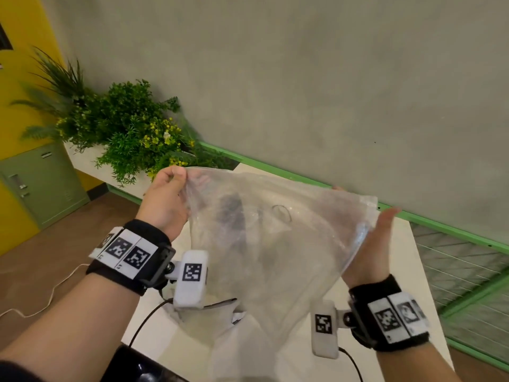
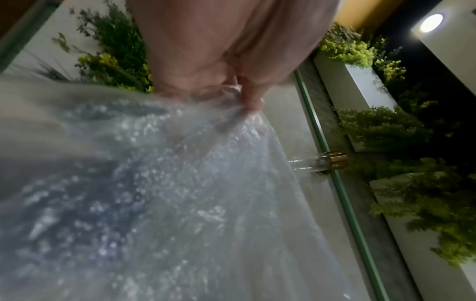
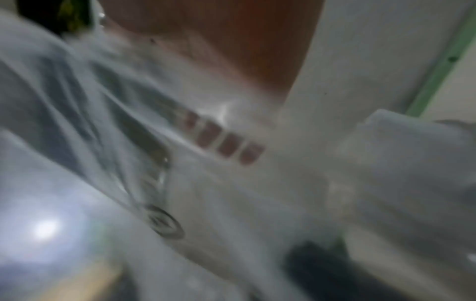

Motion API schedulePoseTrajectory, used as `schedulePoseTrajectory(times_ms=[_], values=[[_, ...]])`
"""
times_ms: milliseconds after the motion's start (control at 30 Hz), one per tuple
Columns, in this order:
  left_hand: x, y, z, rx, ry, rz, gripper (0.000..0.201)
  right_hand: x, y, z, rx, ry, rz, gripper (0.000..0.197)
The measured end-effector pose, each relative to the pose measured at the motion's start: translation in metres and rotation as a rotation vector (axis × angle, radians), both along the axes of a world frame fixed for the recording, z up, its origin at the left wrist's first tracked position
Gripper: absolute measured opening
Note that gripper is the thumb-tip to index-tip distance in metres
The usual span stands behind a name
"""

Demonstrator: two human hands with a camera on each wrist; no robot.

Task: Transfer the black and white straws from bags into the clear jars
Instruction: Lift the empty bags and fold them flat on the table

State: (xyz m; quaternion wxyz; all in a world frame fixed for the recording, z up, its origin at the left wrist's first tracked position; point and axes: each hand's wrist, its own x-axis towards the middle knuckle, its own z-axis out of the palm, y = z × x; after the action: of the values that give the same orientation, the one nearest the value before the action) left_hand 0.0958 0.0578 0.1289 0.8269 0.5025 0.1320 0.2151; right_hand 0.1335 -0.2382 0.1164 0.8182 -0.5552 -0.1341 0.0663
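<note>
A large clear plastic bag (image 1: 275, 244) is stretched between both hands above the white table (image 1: 407, 271). My left hand (image 1: 183, 176) pinches its upper left corner, and the left wrist view shows that pinch (image 2: 247, 101) on the crinkled bag (image 2: 154, 203). My right hand (image 1: 377, 232) holds the right edge, its fingers wrapped behind the film. Those fingertips (image 3: 226, 142) show through the plastic (image 3: 103, 101). A dark blurred shape (image 1: 231, 210) and a thin ring (image 1: 281, 212) appear through the bag. A clear jar with a gold lid (image 2: 319, 163) lies by the table's far edge.
More crumpled clear plastic (image 1: 228, 321) lies on the table below the raised bag. Green plants (image 1: 132, 125) in a white planter stand at the far left. A green rail (image 1: 275, 169) runs along the grey wall. A green cabinet (image 1: 41, 183) stands on the floor at left.
</note>
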Motion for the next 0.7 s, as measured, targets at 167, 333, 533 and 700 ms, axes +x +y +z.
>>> schedulePoseTrajectory(times_ms=[167,333,533,700], values=[[-0.001,0.005,0.000,-0.002,0.000,0.055,0.017,-0.003,0.009,0.023,-0.199,-0.365,-0.050,0.044],[-0.003,0.003,0.008,0.064,-0.008,0.056,0.021,0.014,0.008,0.021,-0.036,-0.303,-0.314,0.031],[0.002,0.017,0.013,-0.186,0.031,-0.056,0.040,0.014,0.003,-0.032,-0.328,-0.284,0.005,0.096],[0.002,0.017,0.019,-0.346,0.041,-0.089,0.044,-0.021,0.007,-0.090,-0.575,-0.164,-0.005,0.073]])
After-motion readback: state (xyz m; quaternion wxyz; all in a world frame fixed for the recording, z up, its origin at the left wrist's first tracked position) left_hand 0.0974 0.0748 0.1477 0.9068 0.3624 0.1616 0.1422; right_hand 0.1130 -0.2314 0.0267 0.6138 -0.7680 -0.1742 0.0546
